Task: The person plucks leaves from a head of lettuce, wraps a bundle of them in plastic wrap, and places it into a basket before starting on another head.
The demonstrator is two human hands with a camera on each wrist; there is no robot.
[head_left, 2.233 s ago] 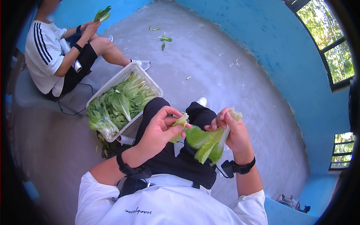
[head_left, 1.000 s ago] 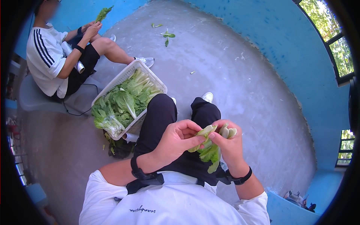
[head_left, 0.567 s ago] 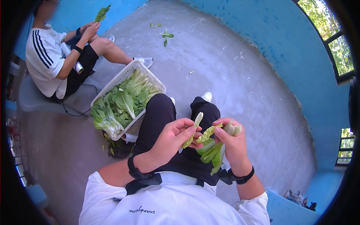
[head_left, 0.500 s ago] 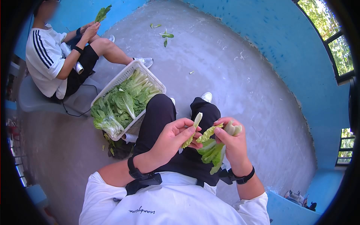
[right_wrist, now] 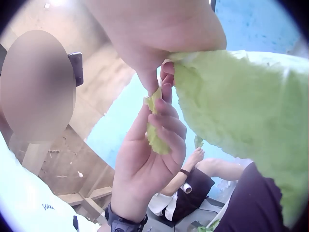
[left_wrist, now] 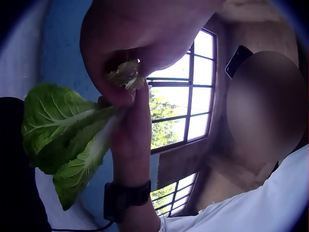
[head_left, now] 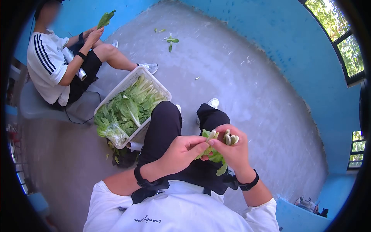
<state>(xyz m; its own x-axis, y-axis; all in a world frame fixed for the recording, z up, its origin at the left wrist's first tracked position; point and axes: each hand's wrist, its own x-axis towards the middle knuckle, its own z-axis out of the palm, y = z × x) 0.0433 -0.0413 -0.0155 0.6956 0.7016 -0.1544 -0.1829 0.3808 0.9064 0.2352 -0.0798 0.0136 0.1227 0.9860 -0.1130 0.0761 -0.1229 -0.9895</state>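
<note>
In front of the lap, my hands meet fingertip to fingertip in the head view. My left hand (head_left: pixel 179 154) pinches a small yellowish cabbage leaf (right_wrist: pixel 158 137) between thumb and fingers. My right hand (head_left: pixel 235 150) holds a bunch of leafy cabbage, its cut pale stems (head_left: pixel 232 138) poking up past the fingers. Below that hand hang green leaves (left_wrist: pixel 63 121), broad and white-ribbed in the left wrist view. The right thumb and fingertip press at the top of the small leaf. One large leaf (right_wrist: pixel 241 106) fills the right side of the right wrist view.
A white plastic basket (head_left: pixel 116 87) heaped with leafy cabbage (head_left: pixel 129 108) stands left of my knee. Beyond it another person (head_left: pixel 50 65) sits on a grey stool (head_left: pixel 36 102), holding a leaf (head_left: pixel 105 19). Leaf scraps (head_left: pixel 170 40) lie on the floor. A dark bag (head_left: pixel 123 156) sits beside the basket.
My hands were apart, came together, parted slightly with a small leaf in the left and a yellow piece in the right, and now meet again. The bunch stays in my right hand.
</note>
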